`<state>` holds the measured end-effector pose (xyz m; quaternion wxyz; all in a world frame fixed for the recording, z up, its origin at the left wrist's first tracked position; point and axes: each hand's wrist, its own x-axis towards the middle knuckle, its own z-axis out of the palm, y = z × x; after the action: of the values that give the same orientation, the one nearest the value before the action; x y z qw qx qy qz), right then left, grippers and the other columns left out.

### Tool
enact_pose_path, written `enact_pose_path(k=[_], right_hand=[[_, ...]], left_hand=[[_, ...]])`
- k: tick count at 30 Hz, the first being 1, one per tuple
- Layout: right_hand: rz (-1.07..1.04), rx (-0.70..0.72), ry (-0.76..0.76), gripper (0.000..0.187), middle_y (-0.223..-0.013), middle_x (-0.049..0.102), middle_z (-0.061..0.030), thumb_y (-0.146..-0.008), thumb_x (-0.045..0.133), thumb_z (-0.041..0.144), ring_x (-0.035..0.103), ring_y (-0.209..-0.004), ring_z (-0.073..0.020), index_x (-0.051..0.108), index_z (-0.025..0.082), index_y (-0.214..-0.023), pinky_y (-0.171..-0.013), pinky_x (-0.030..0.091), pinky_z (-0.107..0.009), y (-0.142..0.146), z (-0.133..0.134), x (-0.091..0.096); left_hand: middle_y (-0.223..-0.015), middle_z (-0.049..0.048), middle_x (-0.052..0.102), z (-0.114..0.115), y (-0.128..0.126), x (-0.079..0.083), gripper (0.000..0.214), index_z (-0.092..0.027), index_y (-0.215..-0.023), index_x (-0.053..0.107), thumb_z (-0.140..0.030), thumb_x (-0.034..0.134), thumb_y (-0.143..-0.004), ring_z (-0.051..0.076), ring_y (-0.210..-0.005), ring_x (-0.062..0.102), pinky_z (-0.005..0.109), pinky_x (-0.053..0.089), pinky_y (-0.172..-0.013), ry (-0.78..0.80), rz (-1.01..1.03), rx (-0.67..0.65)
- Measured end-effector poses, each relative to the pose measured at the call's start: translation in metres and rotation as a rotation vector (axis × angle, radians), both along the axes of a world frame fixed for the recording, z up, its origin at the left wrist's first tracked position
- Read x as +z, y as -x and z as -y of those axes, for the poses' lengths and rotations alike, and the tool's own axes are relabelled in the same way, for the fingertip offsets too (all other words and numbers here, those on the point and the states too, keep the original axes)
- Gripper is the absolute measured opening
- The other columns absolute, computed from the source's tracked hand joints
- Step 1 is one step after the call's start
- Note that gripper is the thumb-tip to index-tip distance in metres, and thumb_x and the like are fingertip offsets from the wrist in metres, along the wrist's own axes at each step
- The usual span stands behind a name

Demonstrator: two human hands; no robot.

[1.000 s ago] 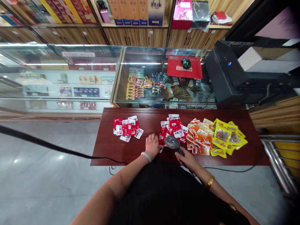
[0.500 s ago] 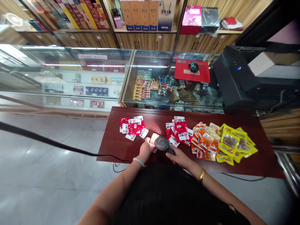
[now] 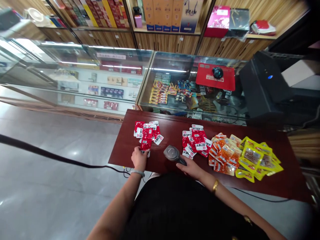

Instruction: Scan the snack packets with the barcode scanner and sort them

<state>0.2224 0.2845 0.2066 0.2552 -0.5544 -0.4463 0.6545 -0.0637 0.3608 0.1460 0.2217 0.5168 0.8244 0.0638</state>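
My left hand [image 3: 139, 158] is closed on the near edge of a red and white snack packet [image 3: 146, 144], at the front of the left pile of red packets [image 3: 148, 133]. In my right hand [image 3: 191, 167] is a dark grey barcode scanner [image 3: 172, 153], gripped by its handle, with its head over bare brown tabletop. Another pile of red and white packets [image 3: 198, 138] lies just beyond the scanner. Farther right are orange snack packets [image 3: 226, 151] and yellow snack packets [image 3: 252, 156], heaped side by side.
The brown table [image 3: 120, 146] backs onto a glass display counter [image 3: 147, 80]. On the counter's glass are a red mat [image 3: 203, 80] with a black mouse [image 3: 217, 72] and a dark machine [image 3: 262, 86]. A black cable [image 3: 75, 161] crosses at left.
My left hand has moved left from in front of the scanner to the left pile, with a red packet. The scanner's light no longer shows on a packet. The view has shifted slightly.
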Motion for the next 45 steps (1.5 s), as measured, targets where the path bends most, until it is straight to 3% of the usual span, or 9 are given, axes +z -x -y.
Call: enact_pose_path(k=[6, 11, 15, 22, 26, 29, 32, 39, 45], right_hand=[[-0.004, -0.057, 0.053, 0.055, -0.063, 0.054, 0.0044, -0.081, 0.066, 0.054, 0.044, -0.047, -0.0093, 0.057, 0.016, -0.120, -0.045, 0.037, -0.021, -0.012, 0.011, 0.003], [0.012, -0.140, 0.033, 0.053, -0.063, 0.054, 0.0037, -0.081, 0.065, 0.052, 0.044, -0.048, -0.0093, 0.058, 0.016, -0.120, -0.046, 0.038, -0.021, -0.030, 0.023, 0.009], [0.028, -0.234, 0.079, 0.058, -0.059, 0.053, 0.0049, -0.080, 0.064, 0.056, 0.044, -0.045, -0.0104, 0.055, 0.017, -0.122, -0.044, 0.037, -0.022, -0.046, 0.037, 0.006], [0.052, -0.367, 0.094, 0.062, -0.054, 0.048, 0.0075, -0.080, 0.061, 0.059, 0.042, -0.043, -0.0109, 0.050, 0.015, -0.122, -0.042, 0.034, -0.022, -0.068, 0.054, 0.002], [0.052, -0.386, 0.093, 0.058, -0.054, 0.046, 0.0078, -0.082, 0.060, 0.058, 0.042, -0.044, -0.0109, 0.050, 0.016, -0.120, -0.043, 0.034, -0.022, -0.072, 0.057, 0.002], [0.056, -0.389, 0.073, 0.057, -0.056, 0.047, 0.0070, -0.081, 0.060, 0.058, 0.043, -0.045, -0.0110, 0.052, 0.016, -0.119, -0.044, 0.034, -0.023, -0.072, 0.056, 0.004], [0.054, -0.375, 0.067, 0.057, -0.057, 0.048, 0.0064, -0.081, 0.060, 0.058, 0.043, -0.045, -0.0109, 0.053, 0.015, -0.119, -0.045, 0.034, -0.023, -0.071, 0.055, 0.005], [0.046, -0.313, 0.121, 0.061, -0.056, 0.049, 0.0070, -0.080, 0.061, 0.056, 0.044, -0.044, -0.0110, 0.049, 0.014, -0.123, -0.044, 0.035, -0.023, -0.061, 0.045, 0.004], [-0.006, -0.192, 0.044, 0.059, -0.062, 0.057, 0.0021, -0.079, 0.065, 0.056, 0.049, -0.050, -0.0134, 0.055, 0.019, -0.124, -0.048, 0.039, -0.025, -0.035, 0.019, 0.004]], left_hand=[[-0.129, 0.0143, 0.049, -0.012, -0.012, 0.012, 0.060, -0.020, -0.121, 0.045, -0.052, 0.067, -0.075, 0.031, -0.124, 0.042, 0.044, 0.034, -0.100, -0.198, -0.154, 0.054], [-0.134, 0.0155, 0.047, -0.019, -0.064, 0.025, 0.054, -0.020, -0.126, 0.047, -0.047, 0.062, -0.082, 0.032, -0.128, 0.039, 0.044, 0.029, -0.104, -0.180, -0.054, -0.315], [-0.129, 0.0114, 0.052, -0.026, -0.126, 0.021, 0.047, -0.025, -0.123, 0.053, -0.047, 0.062, -0.082, 0.030, -0.122, 0.044, 0.041, 0.032, -0.103, -0.088, 0.087, -0.639], [-0.133, 0.0142, 0.047, -0.068, -0.211, 0.006, 0.069, -0.025, -0.141, 0.039, -0.042, 0.065, -0.080, 0.030, -0.118, 0.044, 0.040, 0.035, -0.096, -0.067, 0.080, -0.736], [-0.128, 0.0144, 0.049, -0.091, -0.233, 0.006, 0.056, -0.025, -0.125, 0.054, -0.041, 0.071, -0.074, 0.032, -0.117, 0.045, 0.041, 0.037, -0.094, -0.003, 0.047, -0.793], [-0.119, 0.0160, 0.055, -0.095, -0.234, 0.007, 0.046, -0.018, -0.107, 0.059, -0.042, 0.075, -0.070, 0.032, -0.114, 0.049, 0.040, 0.038, -0.092, 0.035, 0.031, -0.845], [-0.103, 0.0137, 0.063, -0.091, -0.219, 0.007, 0.044, -0.018, -0.108, 0.053, -0.041, 0.071, -0.075, 0.027, -0.101, 0.059, 0.034, 0.041, -0.084, 0.106, 0.104, -0.813], [-0.093, 0.0084, 0.068, -0.082, -0.148, 0.010, 0.042, -0.020, -0.109, 0.047, -0.041, 0.068, -0.079, 0.022, -0.084, 0.065, 0.028, 0.042, -0.072, 0.127, 0.300, -0.437], [-0.087, 0.0051, 0.068, -0.069, -0.089, 0.014, 0.041, -0.019, -0.106, 0.050, -0.040, 0.070, -0.076, 0.021, -0.078, 0.065, 0.029, 0.045, -0.070, 0.060, 0.395, -0.297]])
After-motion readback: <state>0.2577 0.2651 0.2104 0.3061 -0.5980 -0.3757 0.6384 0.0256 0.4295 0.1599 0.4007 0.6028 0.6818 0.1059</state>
